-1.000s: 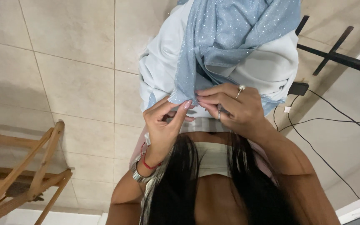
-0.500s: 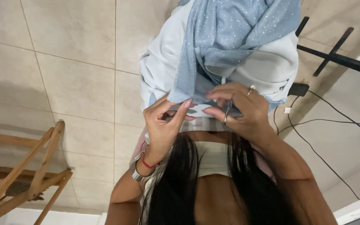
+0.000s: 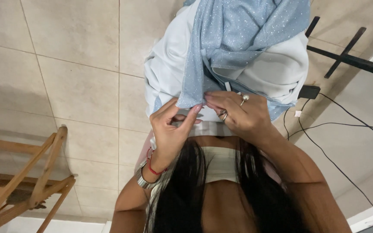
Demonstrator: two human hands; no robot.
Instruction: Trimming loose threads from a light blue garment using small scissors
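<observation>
Wooden folding rack (image 3: 22, 181) is sitting at 8 o'clock on the beige tiled floor (image 3: 70, 64), well apart from the hands. Moving right, the left hand (image 3: 171, 127) is sitting just below frame centre, wrist wearing a red cord bracelet (image 3: 151, 163) and a metal watch band (image 3: 142, 179); its fingers (image 3: 194, 113) are curling in, with thumb and fingertips pinching the lower edge of the glittery light-blue fabric (image 3: 238, 34). That fabric is hanging from 12 o'clock down to centre, draping over a pale white-blue garment (image 3: 169, 69) that is spreading to both sides beneath it. Just beside, touching at the fabric hem, the right hand (image 3: 238, 114) is at centre-right, wearing a pearl-topped ring (image 3: 243, 99) and a plain band (image 3: 223, 115); its fingers (image 3: 214, 97) are pressing together on the same hem, pinching the cloth, though whether anything small is between them is too hidden to tell. Both hands are meeting at the hem, nearly touching each other. Long dark hair (image 3: 186, 190) is hanging at 6 o'clock over a white top (image 3: 221, 162). At 2 o'clock a black metal stand base (image 3: 346, 58) is lying on the floor, with black cables (image 3: 324, 129) trailing toward 4 o'clock from a small black adapter (image 3: 309, 91).
</observation>
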